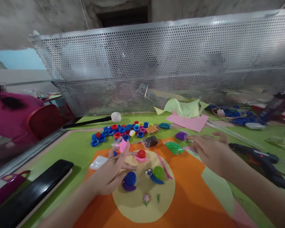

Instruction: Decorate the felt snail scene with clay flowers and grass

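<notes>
Red cap (141, 154): glossy, rnd, set on a curved pink clay strip (141, 160), nr top of yellow circle.
Blue cap (130, 178): rnd, on purple clay base (129, 187), L side of circle.
Green cap (158, 172): on blue clay body (155, 180) w/ 2 white eyes at L end; R of blue cap, well apart.
Yellow circle (133, 207): lt paper, flat on orange sheet (190, 193), bears all 3 caps.
Purple pack (181, 136): small, clear wrap, flat, up R beyond circle.
</notes>
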### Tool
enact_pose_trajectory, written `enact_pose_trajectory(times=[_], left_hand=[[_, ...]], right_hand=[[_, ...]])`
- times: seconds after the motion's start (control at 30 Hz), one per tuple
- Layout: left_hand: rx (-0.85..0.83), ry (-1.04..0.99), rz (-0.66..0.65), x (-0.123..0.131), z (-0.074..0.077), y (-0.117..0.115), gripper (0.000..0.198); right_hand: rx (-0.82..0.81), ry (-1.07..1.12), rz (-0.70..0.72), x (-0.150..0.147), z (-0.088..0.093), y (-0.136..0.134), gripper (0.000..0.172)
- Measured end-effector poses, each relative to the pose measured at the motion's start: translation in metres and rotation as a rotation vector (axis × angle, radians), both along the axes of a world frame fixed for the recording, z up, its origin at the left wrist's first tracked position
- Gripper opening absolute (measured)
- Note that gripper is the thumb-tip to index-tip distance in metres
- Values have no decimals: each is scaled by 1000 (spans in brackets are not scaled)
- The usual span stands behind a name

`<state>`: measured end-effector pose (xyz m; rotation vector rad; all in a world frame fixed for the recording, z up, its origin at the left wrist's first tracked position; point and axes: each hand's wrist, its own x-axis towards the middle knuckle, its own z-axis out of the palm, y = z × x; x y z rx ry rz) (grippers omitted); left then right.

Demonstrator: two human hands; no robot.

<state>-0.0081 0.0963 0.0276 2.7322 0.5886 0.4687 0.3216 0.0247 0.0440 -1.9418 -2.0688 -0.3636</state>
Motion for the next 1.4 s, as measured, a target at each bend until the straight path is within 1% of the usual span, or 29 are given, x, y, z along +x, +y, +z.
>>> enact_pose_trajectory(times=[0.1, 0.3, 0.53, 0.87, 0.97, 1.07, 1.13, 1.4], left_hand=[[-3, 19, 1, 0, -1, 0, 63], [-9, 34, 17, 1, 0, 0, 66], [-69, -9, 23, 0, -1, -1, 64], [-36, -10, -18, 3, 0, -1, 66], [-75, -30, -9, 1, 0, 0, 66], [-108, -54, 17, -3, 0, 2, 66], [-97, -46, 9, -4, 0, 3, 67], [-115, -18, 21, 2, 0, -3, 64]], right_hand=[[3, 1, -6, 1, -1, 1, 37], [-42, 4, 8, 6, -2, 3, 36], [-31, 6, 6, 3, 0, 0, 34], [49, -7, -5, 2, -1, 0, 34], [66, -22, 0, 3, -3, 0, 35], [56, -23, 12, 4, -4, -1, 35], [48, -10, 13, 4, -3, -1, 35], [33, -5, 11, 2, -2, -1, 36]])
